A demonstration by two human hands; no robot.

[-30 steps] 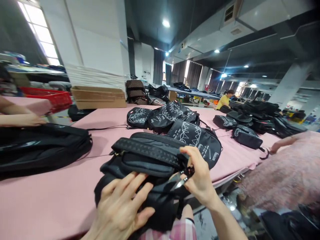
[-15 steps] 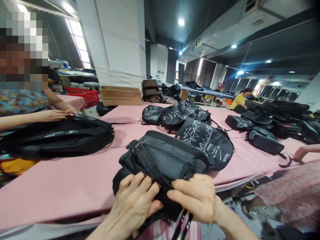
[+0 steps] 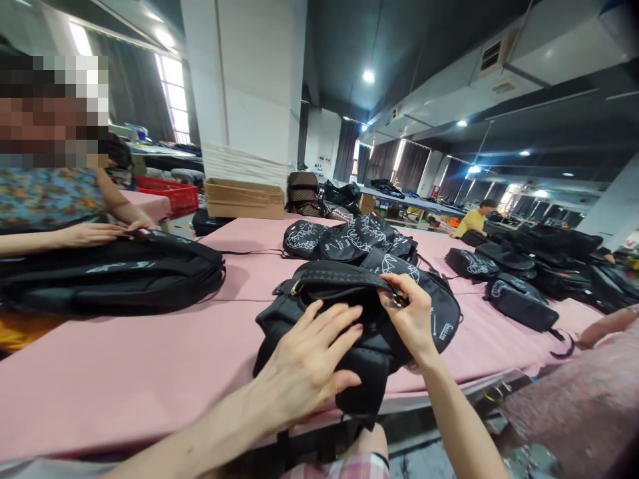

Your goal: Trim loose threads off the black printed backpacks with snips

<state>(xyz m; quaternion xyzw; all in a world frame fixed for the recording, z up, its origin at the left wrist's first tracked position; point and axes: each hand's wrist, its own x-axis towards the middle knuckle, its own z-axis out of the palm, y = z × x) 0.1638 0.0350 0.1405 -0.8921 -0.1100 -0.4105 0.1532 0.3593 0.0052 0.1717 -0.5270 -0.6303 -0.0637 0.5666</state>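
Note:
A black backpack [image 3: 349, 293] lies on the pink table [image 3: 124, 372] in front of me, its webbing handle on top. My left hand [image 3: 312, 362] rests flat on the front of the backpack, fingers spread. My right hand [image 3: 412, 316] is closed in a pinch at the right end of the top edge, on a small dark part, perhaps a zipper pull, that I cannot make out clearly.
Printed black pouches [image 3: 349, 239] are piled behind the backpack. To the left a person's hands [image 3: 94, 233] rest on a large black bag [image 3: 110, 276]. More black bags [image 3: 519, 296] lie right. A cardboard box [image 3: 244, 198] and red crate [image 3: 174, 194] stand behind.
Both hands rose from the backpack's near edge. My left hand opened flat on its front. My right hand moved up to its top right. The view shifted right.

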